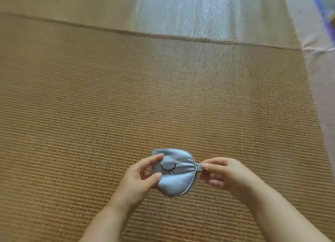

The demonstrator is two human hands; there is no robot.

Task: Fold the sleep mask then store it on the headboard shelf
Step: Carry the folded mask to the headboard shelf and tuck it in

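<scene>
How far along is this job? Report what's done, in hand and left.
Done: the sleep mask looks folded in half, one stitched eye showing. In hand: the left hand pinches the fold while the right hand grips the strap above the woven mat. Left: storing it; no headboard shelf is in view.

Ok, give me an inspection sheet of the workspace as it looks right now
Surface: woven tan mat, with a seam running across its far part.
Job's things: silver-blue sleep mask, folded in half, one stitched closed eye showing; strap sticks out at its right end.
Clutter: nothing seen.
Grips: left hand pinches the mask's left edge; right hand pinches the strap.
Cables: nothing seen.
Surroundings: pale sheet along the right edge; headboard shelf not in view.
</scene>
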